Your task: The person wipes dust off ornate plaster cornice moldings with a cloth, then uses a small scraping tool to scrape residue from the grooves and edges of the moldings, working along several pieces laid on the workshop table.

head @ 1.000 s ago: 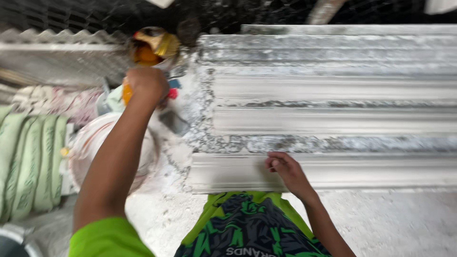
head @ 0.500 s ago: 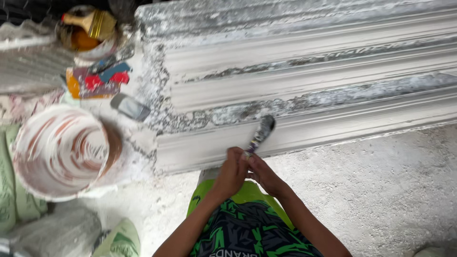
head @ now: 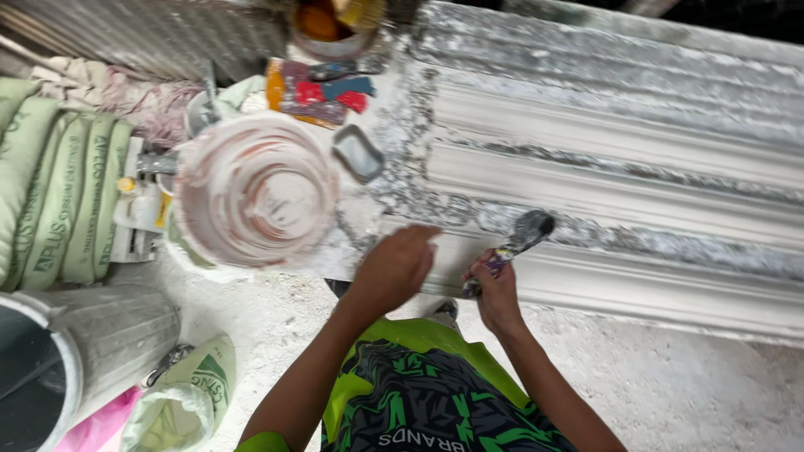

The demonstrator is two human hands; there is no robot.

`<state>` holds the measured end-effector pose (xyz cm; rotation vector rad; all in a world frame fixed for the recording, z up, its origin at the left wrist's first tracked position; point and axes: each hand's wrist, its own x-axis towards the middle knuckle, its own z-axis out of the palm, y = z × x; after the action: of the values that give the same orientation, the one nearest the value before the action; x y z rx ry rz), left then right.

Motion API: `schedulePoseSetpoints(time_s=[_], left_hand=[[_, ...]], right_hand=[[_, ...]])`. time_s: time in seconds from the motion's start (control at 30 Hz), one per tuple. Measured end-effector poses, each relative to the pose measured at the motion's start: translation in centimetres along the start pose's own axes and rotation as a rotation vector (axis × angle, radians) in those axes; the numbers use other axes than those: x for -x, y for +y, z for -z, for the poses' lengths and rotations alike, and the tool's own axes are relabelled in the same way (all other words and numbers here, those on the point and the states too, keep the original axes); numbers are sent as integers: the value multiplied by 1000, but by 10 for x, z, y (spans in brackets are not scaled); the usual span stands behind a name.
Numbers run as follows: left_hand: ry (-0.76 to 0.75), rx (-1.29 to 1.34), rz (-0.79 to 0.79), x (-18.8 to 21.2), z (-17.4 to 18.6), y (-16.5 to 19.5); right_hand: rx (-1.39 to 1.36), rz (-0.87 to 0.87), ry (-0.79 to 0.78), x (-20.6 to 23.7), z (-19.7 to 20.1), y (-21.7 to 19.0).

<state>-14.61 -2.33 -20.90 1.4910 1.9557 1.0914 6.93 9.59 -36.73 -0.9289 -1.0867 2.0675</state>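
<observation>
My right hand (head: 496,291) is shut on the handle of a plaster-caked brush (head: 517,243), whose bristle end rests on the long white plaster moulding (head: 653,192). My left hand (head: 394,268) hovers with loosely curled fingers over the near left end of that moulding, holding nothing I can see. Just left of it stands a plaster-smeared pink bowl (head: 255,188).
A small grey trowel-like scraper (head: 358,153) lies by the bowl. Colourful tools (head: 322,90) and an orange container (head: 331,21) lie behind. Green sacks (head: 54,192) stack at left, with a grey bucket (head: 84,351) and an open sack (head: 188,393) at lower left.
My left hand left the brush and moved left toward the moulding's end. The view shifted right, so the bowl now sits nearer the centre. The right hand keeps the brush.
</observation>
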Motion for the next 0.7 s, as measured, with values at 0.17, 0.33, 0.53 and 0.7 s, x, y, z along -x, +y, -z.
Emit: schedulePoseSetpoints(time_s=[0.17,0.33,0.53,0.7], left_hand=[[476,-118,102,42,145,-78],[702,-472,209,81,206,-152],[535,211,629,121,201,-228],[461,324,691,137,193,-249]], right_hand=[[448,19,176,-70,-89,21],[829,303,1,-116,-153,33],[1168,555,68,-153,-157,59],[1316,704,10,-170,-160,73]])
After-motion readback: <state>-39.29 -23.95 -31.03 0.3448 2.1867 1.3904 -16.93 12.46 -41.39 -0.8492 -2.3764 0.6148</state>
